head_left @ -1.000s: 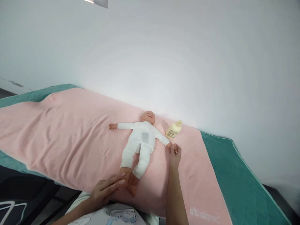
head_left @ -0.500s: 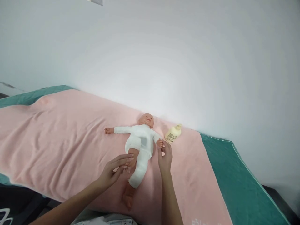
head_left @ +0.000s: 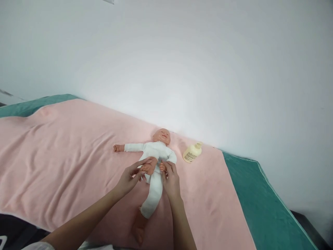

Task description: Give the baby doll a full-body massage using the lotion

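A baby doll (head_left: pixel 155 150) with a white cloth body lies on its back on a pink blanket (head_left: pixel 85 139), head toward the wall. My left hand (head_left: pixel 130 176) is closed on the doll's foot, whose leg is bent up over the belly. With its fingers pinched, my right hand (head_left: pixel 170 175) holds the doll's small hand, drawn in over the body near that foot. The doll's other arm stretches out to the left, and its other leg lies straight toward me.
A pale yellow bottle (head_left: pixel 192 152) lies tilted to the right of the doll. Green cloth (head_left: pixel 262 198) shows beyond the blanket at the right and far left. A pale wall (head_left: pixel 166 62) rises behind. Dark objects show at the lower left.
My right hand has moved left, bringing the doll's hand from its side over its body. My left hand has lifted the doll's foot up toward the belly.
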{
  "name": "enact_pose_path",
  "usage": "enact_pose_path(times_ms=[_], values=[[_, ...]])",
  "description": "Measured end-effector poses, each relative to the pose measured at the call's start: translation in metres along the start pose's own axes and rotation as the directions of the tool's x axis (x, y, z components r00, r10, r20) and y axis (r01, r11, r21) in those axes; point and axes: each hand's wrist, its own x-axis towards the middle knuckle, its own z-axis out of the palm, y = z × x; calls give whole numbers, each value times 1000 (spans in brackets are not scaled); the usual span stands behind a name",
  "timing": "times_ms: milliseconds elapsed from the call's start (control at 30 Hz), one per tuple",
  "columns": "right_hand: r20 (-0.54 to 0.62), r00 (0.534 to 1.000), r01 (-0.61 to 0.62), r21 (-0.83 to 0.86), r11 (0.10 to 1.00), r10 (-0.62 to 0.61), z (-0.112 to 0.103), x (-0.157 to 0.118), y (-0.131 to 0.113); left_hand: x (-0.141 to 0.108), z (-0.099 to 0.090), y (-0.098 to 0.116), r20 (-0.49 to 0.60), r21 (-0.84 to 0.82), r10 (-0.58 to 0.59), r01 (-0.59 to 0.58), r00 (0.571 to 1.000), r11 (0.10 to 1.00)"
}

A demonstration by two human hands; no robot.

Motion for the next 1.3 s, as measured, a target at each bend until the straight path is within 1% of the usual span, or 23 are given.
enact_pose_path(times_ms=[67, 133, 200, 267, 300, 367, 400, 467, 500, 567, 633, 767, 800, 967, 1033, 1133, 1200, 1300], values=[[-65, 996, -59, 47, 997, 62, -4, 1, 3, -8, -3, 4, 48, 33, -6, 5, 999, 999], [-139, 978, -143, 94, 985, 155, -11, 3, 7, -19, -8, 7, 90, 79, 15, -22, 996, 997], [-225, 937, -239, 150, 959, 268, -18, 6, 14, -30, -12, 8, 119, 136, 73, -89, 990, 987], [-306, 869, -332, 225, 916, 390, -27, 8, 24, -42, -17, 7, 181, 202, 181, -217, 967, 955], [-336, 826, -376, 270, 886, 453, -31, 9, 30, -48, -20, 6, 243, 241, 242, -300, 939, 923], [-379, 723, -441, 391, 808, 578, -39, 9, 47, -58, -25, 2, 396, 329, 341, -479, 852, 814], [-389, 668, -450, 468, 761, 634, -42, 7, 56, -62, -27, 0, 463, 370, 370, -555, 805, 745], [-394, 569, -415, 620, 666, 722, -45, 3, 76, -71, -29, -2, 566, 424, 389, -661, 727, 619], [-392, 539, -396, 664, 635, 746, -46, -1, 86, -75, -29, -3, 598, 432, 391, -693, 699, 578], [-385, 502, -374, 711, 595, 775, -44, -8, 103, -84, -29, -3, 637, 417, 389, -722, 665, 552], [-382, 484, -362, 732, 577, 787, -41, -14, 115, -93, -28, -1, 662, 388, 365, -716, 654, 580], [-382, 481, -324, 759, 565, 789, -35, -19, 126, -108, -33, -3, 669, 364, 308, -660, 676, 657], [-382, 483, -319, 761, 565, 788, -35, -20, 127, -111, -34, -6, 668, 369, 298, -651, 682, 663], [-379, 501, -319, 755, 573, 778, -35, -19, 130, -120, -40, -21, 690, 386, 258, -645, 676, 660], [-381, 504, -314, 755, 575, 775, -35, -18, 128, -120, -39, -22, 677, 381, 262, -633, 687, 674], [-388, 507, -309, 752, 582, 770, -36, -18, 124, -116, -36, -17, 658, 348, 278, -610, 700, 712], [-394, 506, -311, 747, 588, 767, -36, -17, 119, -111, -35, -13, 621, 335, 303, -595, 723, 731], [-408, 507, -316, 731, 604, 759, -36, -13, 103, -97, -34, -7, 553, 355, 346, -591, 757, 725]])
